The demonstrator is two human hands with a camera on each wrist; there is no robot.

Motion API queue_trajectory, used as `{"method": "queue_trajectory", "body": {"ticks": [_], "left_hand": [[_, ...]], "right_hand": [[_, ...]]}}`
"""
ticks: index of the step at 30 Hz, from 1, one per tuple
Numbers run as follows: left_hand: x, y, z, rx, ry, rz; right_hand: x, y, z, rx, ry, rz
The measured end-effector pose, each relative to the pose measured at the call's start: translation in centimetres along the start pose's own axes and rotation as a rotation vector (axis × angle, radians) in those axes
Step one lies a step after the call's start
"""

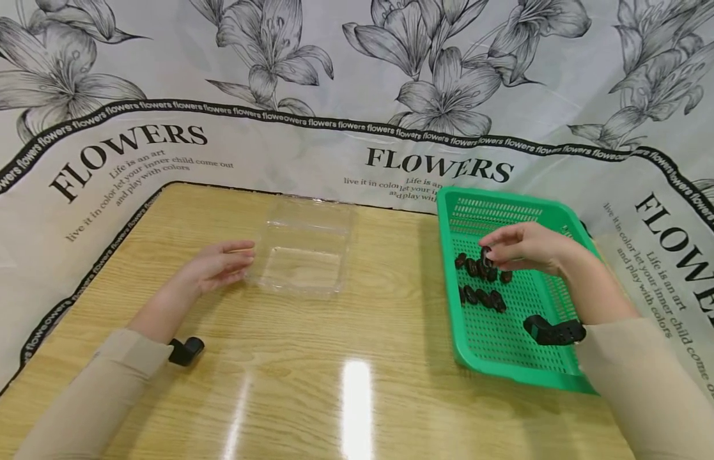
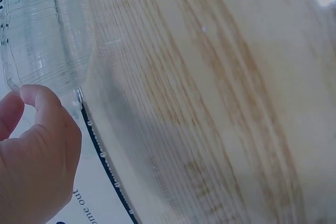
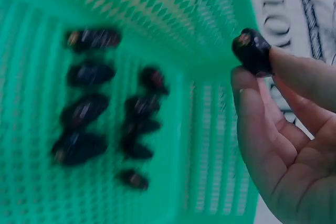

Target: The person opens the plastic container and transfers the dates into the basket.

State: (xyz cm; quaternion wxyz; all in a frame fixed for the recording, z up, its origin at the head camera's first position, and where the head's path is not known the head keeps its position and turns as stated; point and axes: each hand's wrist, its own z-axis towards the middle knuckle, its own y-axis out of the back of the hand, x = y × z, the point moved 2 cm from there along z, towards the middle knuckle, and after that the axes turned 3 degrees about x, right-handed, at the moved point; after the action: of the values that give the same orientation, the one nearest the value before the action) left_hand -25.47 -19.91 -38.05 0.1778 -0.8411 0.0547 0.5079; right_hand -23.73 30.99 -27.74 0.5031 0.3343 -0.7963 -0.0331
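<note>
My right hand (image 1: 526, 246) is raised over the green basket (image 1: 457, 319) and pinches a dark, shiny date (image 3: 253, 51) between thumb and fingertips. Below it, several more dates (image 3: 86, 111) lie in two rows on the basket floor. At the left, my left hand (image 1: 221, 265) is beside a clear plastic box (image 1: 305, 243), its fingers loosely bent. In the left wrist view the fingertips (image 2: 39, 94) reach the corner of the box; whether they touch it is hard to tell. No dates can be seen in the box.
The wooden table (image 1: 391, 306) lies between box and basket. A white flower-printed cloth (image 1: 310, 150) rises behind it and along both sides. Black wrist cameras (image 1: 555, 331) sit on both forearms.
</note>
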Motion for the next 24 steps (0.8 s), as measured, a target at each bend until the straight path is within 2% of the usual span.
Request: {"method": "queue_trajectory", "body": {"ticks": [5,12,18,24], "left_hand": [[0.0,0.2,0.0,-0.01,0.004,0.01],[0.2,0.1,0.0,-0.014,0.013,0.003],[0.2,-0.1,-0.1,-0.011,0.019,0.007],[-0.1,-0.3,0.0,-0.018,0.019,0.016]], "right_hand": [[-3.4,1.5,-0.4,0.016,-0.091,-0.033],[-6.7,1.8,-0.1,0.054,-0.156,-0.08],[-8.2,1.8,0.0,0.085,-0.211,-0.158],[-8.5,1.8,-0.1,0.06,-0.254,-0.17]]}}
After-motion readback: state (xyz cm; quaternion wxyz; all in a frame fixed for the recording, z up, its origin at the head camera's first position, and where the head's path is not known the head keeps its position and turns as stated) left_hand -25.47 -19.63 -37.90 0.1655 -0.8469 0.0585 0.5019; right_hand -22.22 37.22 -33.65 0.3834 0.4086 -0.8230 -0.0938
